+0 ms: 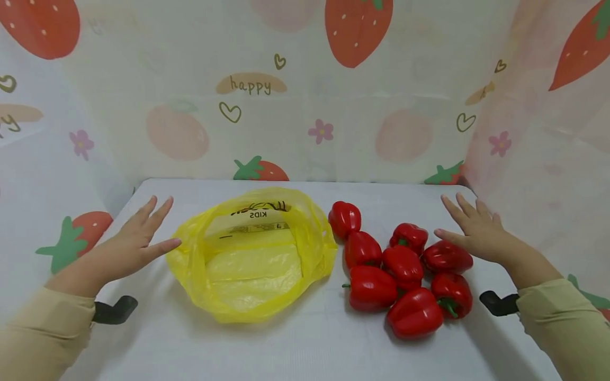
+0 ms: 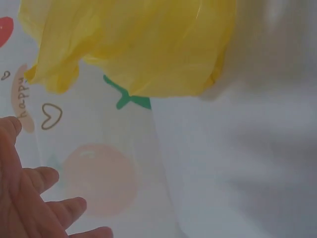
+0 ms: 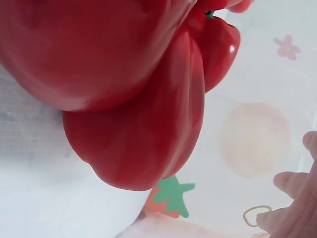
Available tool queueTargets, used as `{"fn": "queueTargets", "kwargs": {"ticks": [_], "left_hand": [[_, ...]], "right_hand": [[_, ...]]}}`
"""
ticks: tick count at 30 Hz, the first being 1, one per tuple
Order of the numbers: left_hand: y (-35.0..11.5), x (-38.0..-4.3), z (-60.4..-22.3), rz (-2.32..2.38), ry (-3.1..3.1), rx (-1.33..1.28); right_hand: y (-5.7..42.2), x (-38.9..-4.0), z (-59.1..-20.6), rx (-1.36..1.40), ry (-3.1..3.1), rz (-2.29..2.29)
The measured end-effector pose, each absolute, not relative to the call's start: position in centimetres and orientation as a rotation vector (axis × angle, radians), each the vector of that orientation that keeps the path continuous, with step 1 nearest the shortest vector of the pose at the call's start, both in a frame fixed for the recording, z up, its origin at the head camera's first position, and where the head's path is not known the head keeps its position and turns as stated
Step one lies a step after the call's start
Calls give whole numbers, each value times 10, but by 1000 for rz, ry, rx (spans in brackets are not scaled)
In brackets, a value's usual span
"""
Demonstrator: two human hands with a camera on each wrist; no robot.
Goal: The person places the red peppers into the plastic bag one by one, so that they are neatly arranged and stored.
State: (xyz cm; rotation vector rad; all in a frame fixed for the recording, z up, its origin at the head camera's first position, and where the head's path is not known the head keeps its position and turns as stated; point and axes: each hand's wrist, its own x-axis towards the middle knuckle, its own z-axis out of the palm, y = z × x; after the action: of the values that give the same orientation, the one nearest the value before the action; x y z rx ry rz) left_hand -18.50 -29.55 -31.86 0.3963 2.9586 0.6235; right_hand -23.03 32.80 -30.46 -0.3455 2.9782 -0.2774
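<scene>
A yellow plastic bag [image 1: 257,259] stands on the white table with its wide mouth spread open, dark lettering showing on its inner back wall. Left of it my left hand [image 1: 135,241] is held out with fingers straight and spread, holding nothing; the thumb tip is close to the bag's rim in the head view. To the right of the bag lie several red bell peppers [image 1: 414,312] in a loose cluster, some with green stems. My right hand [image 1: 478,233], fingers spread and holding nothing, is beside the rightmost bell pepper [image 1: 448,256].
The white table [image 1: 295,349] has strawberry-patterned cloth [image 1: 295,106] behind it and at both sides. A black wrist mount [image 1: 116,309] sticks out below the left sleeve, and another black mount [image 1: 498,302] below the right sleeve.
</scene>
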Motion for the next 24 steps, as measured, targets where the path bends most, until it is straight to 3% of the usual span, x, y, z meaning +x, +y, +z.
{"fn": "queueTargets", "kwargs": {"ticks": [15,24], "left_hand": [[-285,-181,-335,920,2832,476],[-283,-179,-336,1020,2714,269]], "right_hand": [[329,-233,-310,-363,2975,-294],[327,-232,-309,-372,2976,-312]]}}
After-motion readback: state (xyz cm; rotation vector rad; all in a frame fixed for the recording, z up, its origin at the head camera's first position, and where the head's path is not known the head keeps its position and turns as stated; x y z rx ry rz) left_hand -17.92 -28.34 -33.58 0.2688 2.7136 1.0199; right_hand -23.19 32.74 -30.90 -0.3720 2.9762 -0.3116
